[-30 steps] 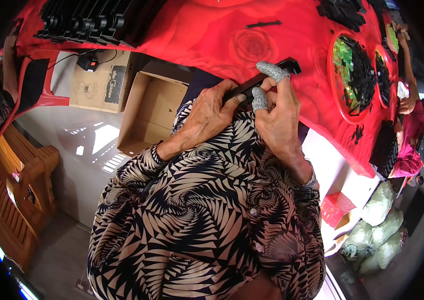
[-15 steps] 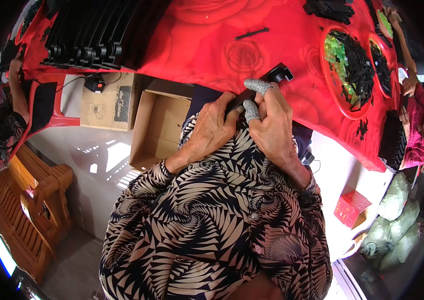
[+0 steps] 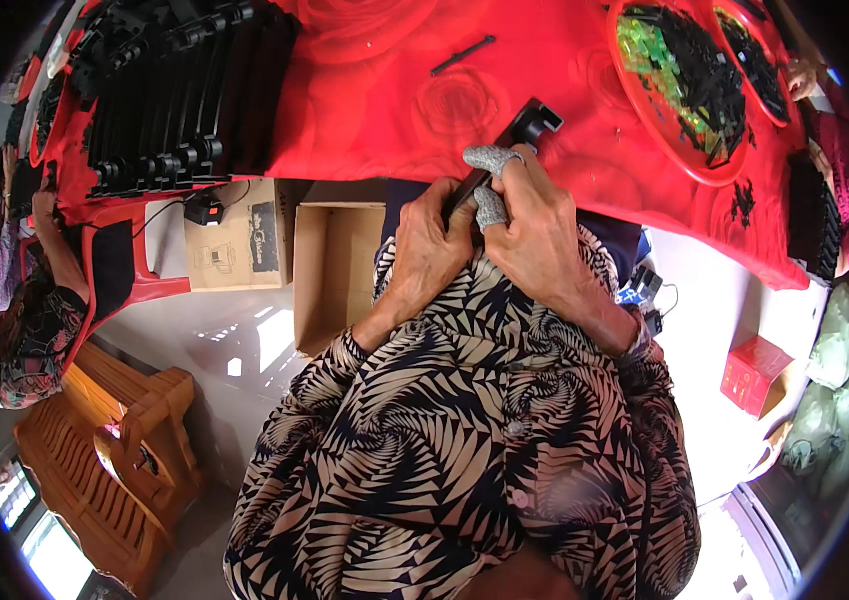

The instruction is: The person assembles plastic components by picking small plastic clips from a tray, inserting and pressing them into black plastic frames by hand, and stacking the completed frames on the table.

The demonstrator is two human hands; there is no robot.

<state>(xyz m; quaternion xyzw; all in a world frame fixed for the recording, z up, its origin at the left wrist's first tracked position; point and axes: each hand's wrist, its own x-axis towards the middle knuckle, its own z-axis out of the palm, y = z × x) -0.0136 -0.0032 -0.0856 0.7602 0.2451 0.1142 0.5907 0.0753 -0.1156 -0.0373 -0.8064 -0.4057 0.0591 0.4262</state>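
Between my two hands, at the edge of the red tablecloth, is a long black plastic part [image 3: 521, 128] with a rounded, hook-like end pointing away from me. My left hand [image 3: 431, 242] is closed round its near end, thumb on top. My right hand [image 3: 536, 222] grips it further up; grey wrappings cover its thumb and forefinger. Whether the right fingers also pinch a small piece is hidden. Beyond the hands a thin black rod [image 3: 463, 56] lies on the cloth. At the left, many similar black parts [image 3: 169, 110] lie in a stacked row.
On the right, an orange-red tray [image 3: 634, 105] holds small black and green pieces, with a smaller tray [image 3: 779, 108] beside it. Cardboard boxes [image 3: 339, 270] stand below the table edge at left. A wooden chair [image 3: 109, 460] is lower left. Other people sit at both sides.
The view has shifted, so the trays and boxes sit differently in the picture. Both hands keep hold of the black part, with only slight finger movement.
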